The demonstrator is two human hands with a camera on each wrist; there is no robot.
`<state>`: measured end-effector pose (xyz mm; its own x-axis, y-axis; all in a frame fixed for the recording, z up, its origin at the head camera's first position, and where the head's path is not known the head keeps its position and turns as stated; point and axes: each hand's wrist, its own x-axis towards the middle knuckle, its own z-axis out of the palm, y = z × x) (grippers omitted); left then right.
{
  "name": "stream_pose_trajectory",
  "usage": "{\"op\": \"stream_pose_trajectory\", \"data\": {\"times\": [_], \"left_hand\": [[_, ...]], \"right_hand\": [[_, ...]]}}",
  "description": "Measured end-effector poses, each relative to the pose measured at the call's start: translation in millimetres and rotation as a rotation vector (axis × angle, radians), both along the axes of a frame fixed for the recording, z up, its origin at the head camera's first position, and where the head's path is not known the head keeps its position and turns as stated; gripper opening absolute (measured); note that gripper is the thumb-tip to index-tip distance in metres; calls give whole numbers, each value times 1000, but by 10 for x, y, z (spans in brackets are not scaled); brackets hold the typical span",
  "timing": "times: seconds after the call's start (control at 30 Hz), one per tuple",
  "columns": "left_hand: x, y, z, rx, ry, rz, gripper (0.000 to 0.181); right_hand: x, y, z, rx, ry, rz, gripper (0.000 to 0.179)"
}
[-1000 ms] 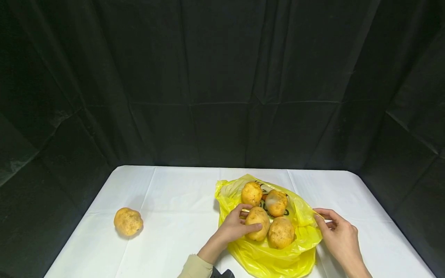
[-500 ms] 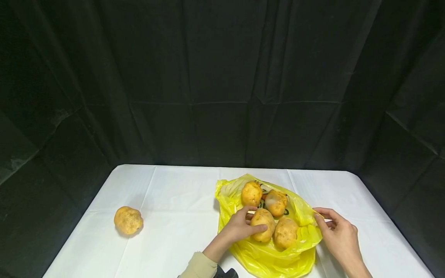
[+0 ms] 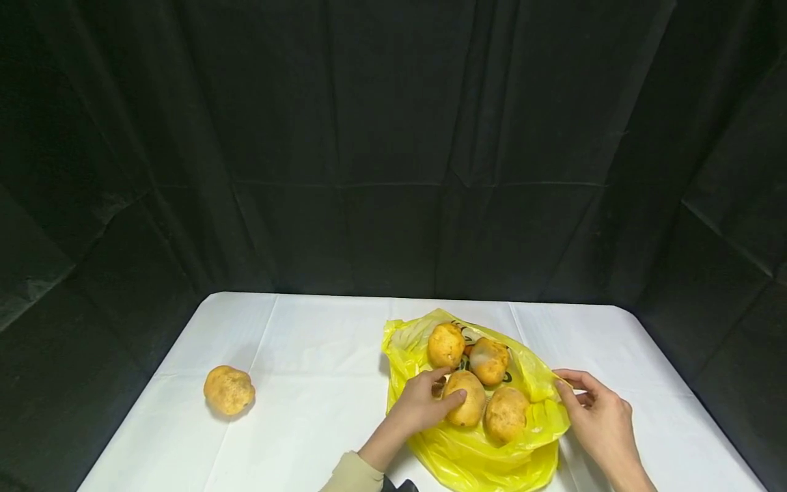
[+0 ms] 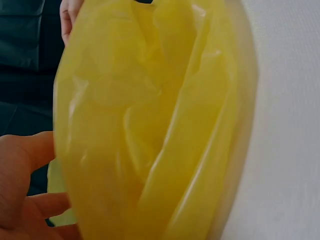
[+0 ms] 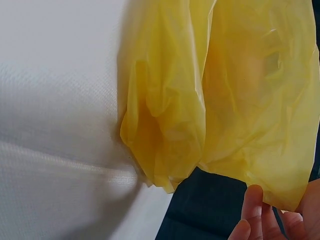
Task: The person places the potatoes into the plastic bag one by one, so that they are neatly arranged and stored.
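A yellow plastic bag (image 3: 486, 461) lies with its mouth spread toward the head camera. Inside it, the near left potato (image 3: 465, 408) rests beside the near right potato (image 3: 507, 415); two more, the far left potato (image 3: 445, 345) and the far right potato (image 3: 489, 361), lie behind. My left hand (image 3: 418, 404) reaches over the bag's left rim, thumb against the near left potato and a small gap between fingers and potato. My right hand (image 3: 599, 417) pinches the bag's right rim between thumb and fingers. Both wrist views show mostly the bag's outside (image 4: 140, 110), which hides the potatoes.
A single potato (image 3: 229, 390) lies far to the left on the white tablecloth (image 3: 307, 383). Black cloth (image 3: 393, 150) hangs behind the table and along both sides.
The near left potato has shifted right against the near right potato, which shifted too. My left hand then drew slightly back from it. My right hand stays in place.
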<state>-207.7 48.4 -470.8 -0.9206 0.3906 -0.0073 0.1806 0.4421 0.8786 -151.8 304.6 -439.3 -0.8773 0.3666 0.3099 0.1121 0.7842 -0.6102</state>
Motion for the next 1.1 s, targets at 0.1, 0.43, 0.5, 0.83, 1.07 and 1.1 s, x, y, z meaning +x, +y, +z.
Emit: {"op": "stream_pose_trajectory", "data": {"times": [0.1, 0.43, 0.5, 0.83, 1.07, 1.1], "left_hand": [[12, -80, 38, 58, 28, 16, 49], [61, -374, 50, 179, 164, 106, 23], [54, -412, 56, 190, 200, 127, 24], [19, -631, 106, 212, 323, 241, 41], [15, -773, 92, 195, 382, 300, 45], [10, -796, 83, 189, 397, 317, 45]], "right_hand": [[2, 8, 8, 1, 5, 3, 17], [-3, -4, -4, -20, -40, -6, 23], [-5, -10, -7, -22, -40, -5, 23], [-30, -35, -36, -38, -47, -18, 22], [-50, -31, -64, -42, -71, -19, 22], [-52, -31, -67, -43, -75, -19, 22]]}}
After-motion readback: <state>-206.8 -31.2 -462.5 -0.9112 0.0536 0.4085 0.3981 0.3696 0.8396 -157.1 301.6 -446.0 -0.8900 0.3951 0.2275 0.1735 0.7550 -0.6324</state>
